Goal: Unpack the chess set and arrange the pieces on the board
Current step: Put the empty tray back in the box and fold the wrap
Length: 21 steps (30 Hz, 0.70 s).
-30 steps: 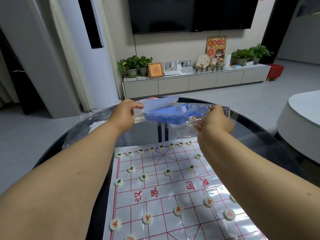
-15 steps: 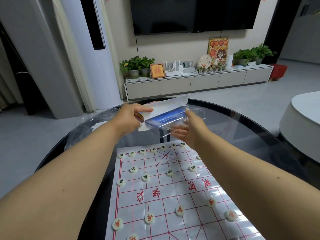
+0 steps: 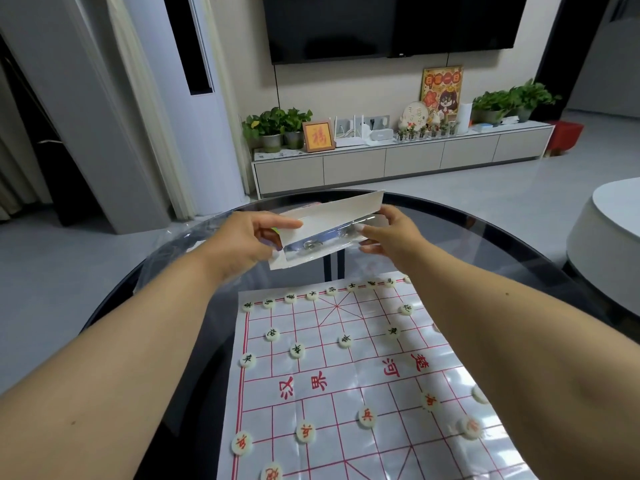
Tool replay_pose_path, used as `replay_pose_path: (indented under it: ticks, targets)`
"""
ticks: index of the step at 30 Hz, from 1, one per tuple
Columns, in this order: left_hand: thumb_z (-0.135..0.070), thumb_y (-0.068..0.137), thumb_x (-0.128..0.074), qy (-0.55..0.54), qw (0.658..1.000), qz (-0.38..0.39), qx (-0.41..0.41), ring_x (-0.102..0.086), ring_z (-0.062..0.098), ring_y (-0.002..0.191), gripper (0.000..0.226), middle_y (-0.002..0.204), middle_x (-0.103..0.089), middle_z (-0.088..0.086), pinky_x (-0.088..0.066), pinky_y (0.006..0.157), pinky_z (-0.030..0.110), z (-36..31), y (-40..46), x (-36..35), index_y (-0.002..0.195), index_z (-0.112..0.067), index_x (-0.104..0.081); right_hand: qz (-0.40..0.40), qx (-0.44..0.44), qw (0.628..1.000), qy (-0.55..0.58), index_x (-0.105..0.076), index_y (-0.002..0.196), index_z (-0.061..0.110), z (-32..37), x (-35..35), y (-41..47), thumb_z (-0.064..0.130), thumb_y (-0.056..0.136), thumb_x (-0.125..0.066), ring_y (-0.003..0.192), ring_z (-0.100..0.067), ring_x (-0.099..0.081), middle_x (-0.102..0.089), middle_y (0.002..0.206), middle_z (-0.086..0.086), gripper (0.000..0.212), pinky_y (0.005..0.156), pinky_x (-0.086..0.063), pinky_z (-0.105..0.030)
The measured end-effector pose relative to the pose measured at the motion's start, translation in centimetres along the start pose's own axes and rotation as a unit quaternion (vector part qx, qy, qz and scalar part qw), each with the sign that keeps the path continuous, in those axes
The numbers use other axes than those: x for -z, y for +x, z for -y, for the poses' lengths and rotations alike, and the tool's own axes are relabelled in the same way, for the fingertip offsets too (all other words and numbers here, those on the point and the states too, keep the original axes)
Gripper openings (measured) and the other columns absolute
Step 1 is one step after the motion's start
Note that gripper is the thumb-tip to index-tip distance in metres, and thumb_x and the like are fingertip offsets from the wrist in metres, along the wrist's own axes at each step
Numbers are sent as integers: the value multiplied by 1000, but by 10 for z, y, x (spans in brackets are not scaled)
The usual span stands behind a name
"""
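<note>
Left hand (image 3: 247, 239): you pinch the left end of the package (image 3: 329, 233), thumb on the white flap, fingers curled beneath; held above the table, beyond the board's far edge.
Package: white card folded open, clear plastic and something blue-silver inside; contents too blurred to tell. It spans between your two hands, tilted, right end higher.
Right hand (image 3: 391, 233): your fingers and thumb close round the package's right end; fingertips touch the plastic.
Bag (image 3: 173, 244): crumpled clear plastic on the table's left side, behind your left forearm.
Table (image 3: 485, 237): round, dark glass, black rim.
Board (image 3: 346, 375): white sheet with red grid, flat on the table, below your hands and between your forearms; red characters across the middle band.
Dark pieces (image 3: 298, 350): white discs with dark characters; a row along the far edge, others on the lines nearer the middle.
Red pieces (image 3: 366, 417): white discs with red characters, spread over the near half; some lie partly under your right forearm.
Cabinet (image 3: 398, 161): low, against the far wall, carrying plants and frames.
TV (image 3: 391, 26): dark, on the wall above the cabinet.
</note>
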<state>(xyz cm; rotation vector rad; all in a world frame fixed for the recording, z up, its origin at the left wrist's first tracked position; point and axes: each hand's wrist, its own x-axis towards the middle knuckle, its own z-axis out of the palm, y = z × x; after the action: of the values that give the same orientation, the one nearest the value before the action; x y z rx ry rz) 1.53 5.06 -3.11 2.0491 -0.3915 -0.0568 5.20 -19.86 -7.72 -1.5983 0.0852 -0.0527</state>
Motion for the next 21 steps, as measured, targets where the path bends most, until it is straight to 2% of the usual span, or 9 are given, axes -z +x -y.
replay_pose_path:
  ticks: [2, 4, 6, 8, 10, 11, 15, 18, 21]
  targets:
    - [26, 77, -54, -12, 1000, -18, 3, -59, 13, 91, 57, 105, -64, -1, -49, 67, 6, 3, -1, 0, 108, -19, -70, 13, 6, 1000, 25, -55, 114, 12, 3, -2, 0, 2, 81, -69, 80, -24, -69, -58, 121, -13, 37, 69, -60, -28]
    - [27, 77, -51, -51, 997, -51, -3, -58, 15, 91, 48, 102, -64, 2, -51, 66, 10, 5, -1, 1, 93, -14, -71, -4, 12, 999, 35, -55, 109, 7, 5, -5, 0, -2, 81, -68, 85, -26, -69, -60, 114, -14, 32, 71, -60, -32]
    - [27, 78, -44, -137, 986, -90, -3, -59, 19, 90, 38, 98, -65, 4, -53, 63, 19, 8, 2, 2, 75, -8, -61, -33, 11, 996, 77, -56, 101, 5, 7, -9, -1, -5, 84, -63, 87, -28, -68, -63, 107, -16, 21, 68, -61, -32]
    - [24, 77, -35, -205, 969, -137, 16, -59, 18, 86, 37, 97, -65, 5, -51, 61, 27, 12, 5, 5, 70, -8, -51, -53, 6, 992, 117, -57, 91, 6, 8, -11, -3, -7, 86, -60, 87, -31, -68, -64, 103, -19, 14, 62, -60, -30]
    - [19, 77, -35, -181, 970, -162, 30, -51, 13, 79, 38, 101, -62, 0, -43, 62, 28, 20, 6, 9, 78, -13, -56, -47, 13, 990, 130, -58, 91, 6, 10, -11, -5, -8, 82, -64, 91, -33, -68, -65, 104, -21, 18, 66, -60, -33]
    - [17, 79, -37, -151, 977, -149, 37, -49, 11, 79, 41, 105, -61, -4, -40, 65, 27, 24, 6, 10, 87, -17, -60, -35, 18, 990, 136, -59, 94, 6, 11, -10, -6, -8, 80, -66, 92, -33, -69, -65, 106, -22, 22, 71, -60, -35]
    - [6, 92, -50, -116, 991, -44, 52, -55, 11, 102, 48, 127, -56, -14, -47, 82, 34, 37, 1, 9, 123, -29, -59, 30, 31, 984, 172, -57, 109, 1, 20, -6, -11, -9, 83, -61, 97, -33, -68, -63, 112, -25, 29, 86, -56, -41]
    - [3, 91, -57, -167, 984, -49, 43, -61, 19, 106, 45, 127, -58, -8, -57, 84, 36, 40, 3, 7, 121, -31, -61, 97, 26, 975, 196, -53, 120, -3, 25, -3, -13, -6, 90, -50, 103, -36, -66, -60, 117, -28, 30, 87, -55, -40]
    - [9, 89, -54, -255, 962, -93, 13, -64, 25, 99, 37, 122, -61, 2, -58, 81, 30, 38, 8, 7, 110, -20, -65, 134, -8, 961, 243, -52, 122, -3, 27, 2, -15, -2, 92, -37, 106, -40, -63, -57, 123, -26, 33, 85, -57, -36]
